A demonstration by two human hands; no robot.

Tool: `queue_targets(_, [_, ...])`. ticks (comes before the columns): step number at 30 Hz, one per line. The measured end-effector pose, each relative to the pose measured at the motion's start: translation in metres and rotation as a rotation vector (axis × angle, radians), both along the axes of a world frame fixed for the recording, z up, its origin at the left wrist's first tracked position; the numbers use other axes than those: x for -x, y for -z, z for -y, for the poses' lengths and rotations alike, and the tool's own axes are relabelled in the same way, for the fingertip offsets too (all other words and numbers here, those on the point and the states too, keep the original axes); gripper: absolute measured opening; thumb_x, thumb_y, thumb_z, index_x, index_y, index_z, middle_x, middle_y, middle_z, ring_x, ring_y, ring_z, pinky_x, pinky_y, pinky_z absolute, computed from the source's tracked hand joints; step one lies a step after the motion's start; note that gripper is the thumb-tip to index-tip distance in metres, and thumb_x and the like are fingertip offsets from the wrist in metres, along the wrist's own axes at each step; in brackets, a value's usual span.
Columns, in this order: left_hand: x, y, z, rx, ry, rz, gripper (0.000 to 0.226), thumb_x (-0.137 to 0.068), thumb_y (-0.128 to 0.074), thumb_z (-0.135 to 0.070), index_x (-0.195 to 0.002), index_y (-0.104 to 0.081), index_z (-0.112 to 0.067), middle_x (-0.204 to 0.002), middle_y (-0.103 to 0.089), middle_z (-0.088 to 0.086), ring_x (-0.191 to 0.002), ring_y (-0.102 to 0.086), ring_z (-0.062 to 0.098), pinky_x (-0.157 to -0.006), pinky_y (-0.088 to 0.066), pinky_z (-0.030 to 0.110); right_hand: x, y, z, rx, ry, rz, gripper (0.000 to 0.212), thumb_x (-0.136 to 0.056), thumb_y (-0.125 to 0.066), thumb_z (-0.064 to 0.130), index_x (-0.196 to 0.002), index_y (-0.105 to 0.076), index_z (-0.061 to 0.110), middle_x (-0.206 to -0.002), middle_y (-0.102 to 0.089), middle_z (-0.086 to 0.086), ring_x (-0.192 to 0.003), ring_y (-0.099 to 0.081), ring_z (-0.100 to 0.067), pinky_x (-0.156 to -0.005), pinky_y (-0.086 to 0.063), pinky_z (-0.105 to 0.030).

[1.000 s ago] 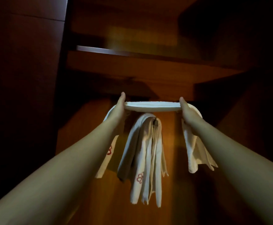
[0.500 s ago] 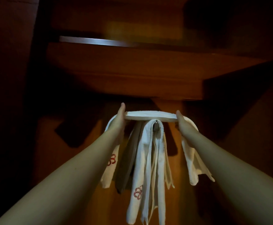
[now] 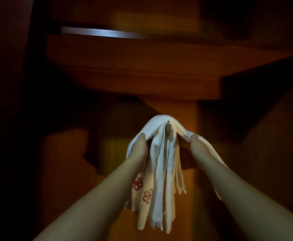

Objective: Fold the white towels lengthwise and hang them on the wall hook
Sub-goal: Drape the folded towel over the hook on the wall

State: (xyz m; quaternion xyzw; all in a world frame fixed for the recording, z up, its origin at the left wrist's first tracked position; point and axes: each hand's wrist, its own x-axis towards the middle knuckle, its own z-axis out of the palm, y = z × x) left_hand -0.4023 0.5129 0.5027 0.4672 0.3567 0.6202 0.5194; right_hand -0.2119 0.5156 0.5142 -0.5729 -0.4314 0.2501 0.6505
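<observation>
i've got the folded towel (image 3: 158, 125) draped over the wall hook (image 3: 168, 126), on top of the other towels (image 3: 161, 180) already hanging there, and the job now is to settle it — the middle of the fold should sit right behind the hook's metal tip, with both tails hanging about even, so it won't slide off to one side. i'd ease both ends down together, not one first, and keep the lengthwise fold from opening up.

my left hand (image 3: 139, 145) holds the towel's left end, thumb on top and fingers curled under the cloth. my right hand (image 3: 194, 142) pinches the right end the same way, just right of the hook. both arms reach forward and up, nearly straight, hands level with each other just below the hook — one either side. the wooden wall (image 3: 185, 197) behind is dim, and a shelf (image 3: 142, 54) juts out above.
</observation>
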Motion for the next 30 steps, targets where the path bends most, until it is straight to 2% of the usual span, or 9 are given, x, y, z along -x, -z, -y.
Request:
queue_targets(4, [-0.025,0.015,0.023,0.047,0.107,0.052,0.054,-0.102,-0.036,-0.048,-0.101,-0.074,-0.009,-0.085,-0.078,0.012,-0.066,-0.074,0.021,-0.058,-0.055,0.028,0.028,0.025,0.009,0.01,-0.183,-0.102,0.043,-0.098,-0.034,0.052,-0.112,-0.065,0.026,-0.096,-0.072,-0.013,-0.092,-0.067,-0.03,-0.086,-0.054,-0.042])
queue_targets(6, [-0.041,0.011,0.051,0.044,0.162,0.067,0.06,-0.101,-0.033,-0.047,-0.108,-0.072,-0.002,-0.123,-0.067,0.024,-0.092,-0.072,0.03,-0.085,-0.056,0.038,0.046,0.033,0.002,0.011,-0.266,-0.114,0.044,-0.098,-0.034,0.05,-0.122,-0.065,0.03,-0.111,-0.075,-0.008,-0.104,-0.069,-0.032,-0.097,-0.052,-0.045])
queue_targets(9, [-0.053,0.01,0.076,0.004,0.203,0.075,0.057,-0.109,-0.015,-0.027,-0.149,-0.024,0.012,-0.161,-0.012,0.027,-0.148,-0.021,0.043,-0.122,-0.013,0.043,0.068,0.045,-0.011,0.007,-0.359,-0.018,0.052,-0.105,-0.028,0.046,-0.154,-0.038,0.029,-0.157,-0.043,-0.002,-0.145,-0.04,-0.023,-0.119,-0.028,-0.042])
queue_targets(15, [-0.026,0.048,0.026,0.205,0.133,0.227,0.06,-0.103,-0.027,-0.048,-0.124,-0.066,-0.006,-0.124,-0.066,0.024,-0.117,-0.06,0.039,-0.11,-0.041,0.053,0.042,0.064,0.013,0.005,-0.358,-0.151,0.051,-0.103,-0.032,0.06,-0.095,-0.07,0.028,-0.078,-0.078,0.004,-0.087,-0.069,-0.017,-0.067,-0.048,-0.029])
queue_targets(17, [-0.02,0.067,0.024,0.295,0.135,0.232,0.061,-0.103,-0.025,-0.051,-0.116,-0.066,-0.008,-0.112,-0.067,0.024,-0.104,-0.06,0.041,-0.112,-0.035,0.055,0.045,0.081,0.022,0.006,-0.36,-0.105,0.049,-0.101,-0.029,0.064,-0.093,-0.066,0.033,-0.086,-0.077,0.002,-0.091,-0.067,-0.016,-0.067,-0.047,-0.029])
queue_targets(20, [-0.008,0.096,0.03,0.384,0.14,0.207,0.058,-0.104,-0.029,-0.044,-0.12,-0.062,0.001,-0.092,-0.072,0.022,-0.086,-0.066,0.036,-0.072,-0.054,0.045,0.04,0.113,0.027,0.025,-0.339,-0.084,0.043,-0.1,-0.03,0.066,-0.092,-0.06,0.036,-0.086,-0.076,0.006,-0.078,-0.071,-0.008,-0.058,-0.05,-0.023])
queue_targets(23, [-0.003,0.123,0.036,0.393,0.146,0.078,0.045,-0.104,-0.035,-0.03,-0.123,-0.063,-0.002,-0.095,-0.074,0.021,-0.087,-0.069,0.035,-0.05,-0.054,0.036,0.044,0.135,0.043,0.085,-0.378,-0.055,0.046,-0.095,-0.033,0.074,-0.098,-0.059,0.036,-0.105,-0.068,0.008,-0.095,-0.062,-0.01,-0.082,-0.043,-0.03])
queue_targets(27, [0.014,0.155,0.051,0.393,0.185,-0.091,0.055,-0.108,-0.023,-0.038,-0.144,-0.045,-0.003,-0.125,-0.063,0.026,-0.102,-0.061,0.034,-0.077,-0.049,0.037,0.042,0.157,0.063,0.29,-0.263,0.299,0.038,-0.098,-0.045,0.058,-0.096,-0.066,0.027,-0.115,-0.068,-0.003,-0.093,-0.059,-0.013,-0.077,-0.042,-0.031])
queue_targets(30, [0.034,0.176,0.082,0.357,0.194,-0.253,0.059,-0.109,-0.019,-0.043,-0.147,-0.039,-0.003,-0.104,-0.063,0.016,-0.09,-0.056,0.026,-0.074,-0.042,0.032,0.042,0.171,0.089,0.416,-0.129,0.659,0.046,-0.103,-0.04,0.048,-0.122,-0.066,0.016,-0.128,-0.063,-0.013,-0.092,-0.058,-0.018,-0.076,-0.041,-0.027])
